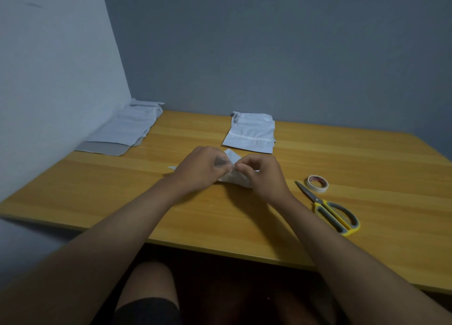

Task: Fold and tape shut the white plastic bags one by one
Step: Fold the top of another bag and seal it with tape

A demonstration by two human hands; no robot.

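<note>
Both hands are out over the middle of the wooden bench (pixel 244 217), working on one white bag (pixel 235 178). The left hand (pixel 200 168) has its fingers curled in, pinching the bag's upper edge near the centre, and the right hand (pixel 264 175) does the same from the other side, fingertips meeting the left's almost nose to nose. So both are closed on the same bag, thumbs and forefingers nipped onto the plastic. The bag looks crumpled and partly folded under them; a flap sticks up behind the fingers and a small white corner pokes out to the left of the left wrist. Its lower part sits on the bench.

Just behind the hands, toward the wall, there's a pile of flat bags (pixel 250 135), with a pale strip across the top one. Can't tell for sure if that strip is tape or a seal. Way off in the far left corner is another stack (pixel 124 129) of white bags lying against the wall, with a grey sheet (pixel 102 148) under it.

To the right of the right hand sits a tape roll (pixel 317 183), and just in front of it the scissors (pixel 329 208), yellow and grey handles, blades closed and pointing toward the tape.
</note>
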